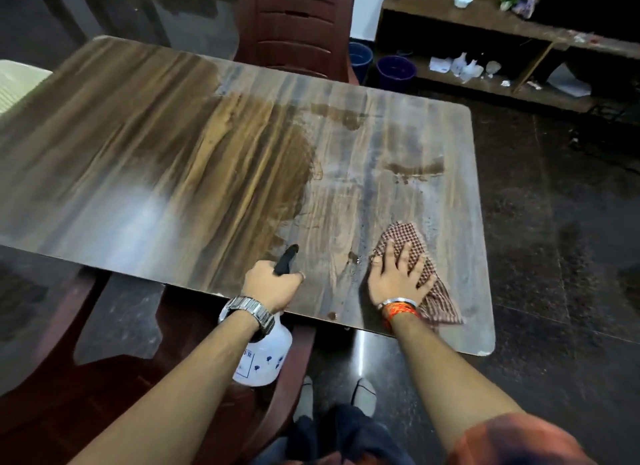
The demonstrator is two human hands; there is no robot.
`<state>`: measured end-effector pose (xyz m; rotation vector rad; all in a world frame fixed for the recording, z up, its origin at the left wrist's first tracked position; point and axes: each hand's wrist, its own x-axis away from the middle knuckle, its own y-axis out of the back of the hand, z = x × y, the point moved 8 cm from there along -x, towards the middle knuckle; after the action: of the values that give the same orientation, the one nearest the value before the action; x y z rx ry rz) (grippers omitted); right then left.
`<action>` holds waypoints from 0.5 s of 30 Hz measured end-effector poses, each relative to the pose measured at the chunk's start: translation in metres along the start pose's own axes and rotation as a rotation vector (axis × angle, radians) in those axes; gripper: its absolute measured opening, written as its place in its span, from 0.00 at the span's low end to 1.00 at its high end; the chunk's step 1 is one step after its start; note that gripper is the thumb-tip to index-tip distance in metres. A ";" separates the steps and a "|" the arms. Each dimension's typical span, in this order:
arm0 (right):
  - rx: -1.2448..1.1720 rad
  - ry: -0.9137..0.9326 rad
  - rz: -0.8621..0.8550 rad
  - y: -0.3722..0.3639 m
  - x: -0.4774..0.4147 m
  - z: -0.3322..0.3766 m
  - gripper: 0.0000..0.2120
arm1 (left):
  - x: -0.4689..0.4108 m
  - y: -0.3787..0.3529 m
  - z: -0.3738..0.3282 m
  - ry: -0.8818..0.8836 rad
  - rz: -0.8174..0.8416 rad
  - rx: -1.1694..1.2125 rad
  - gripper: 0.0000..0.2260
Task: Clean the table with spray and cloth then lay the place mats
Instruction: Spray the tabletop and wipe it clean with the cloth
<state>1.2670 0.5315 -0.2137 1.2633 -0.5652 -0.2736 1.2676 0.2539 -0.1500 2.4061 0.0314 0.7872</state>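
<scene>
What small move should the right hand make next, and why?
Probably push the cloth forward across the table: the right hand presses flat on it, and the surface ahead looks grey and speckled, unlike the darker left part.

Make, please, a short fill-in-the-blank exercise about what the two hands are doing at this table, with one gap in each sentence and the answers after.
1. The spray bottle, gripped by the left hand, has a ____ body with small blue marks.
2. The right hand lies ____ on the checkered cloth, fingers spread, pressing it onto the table.
3. The bottle's nozzle, which points over the table, is ____ in colour.

Missing words: white; flat; black.
</scene>
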 end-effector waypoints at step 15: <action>0.012 0.593 0.058 -0.044 0.061 0.119 0.24 | -0.022 0.055 0.006 0.101 -0.123 0.035 0.11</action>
<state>1.2586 0.3912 -0.2171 1.2615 -0.0932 0.1559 1.2448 0.2010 -0.1352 2.3698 0.2327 0.8561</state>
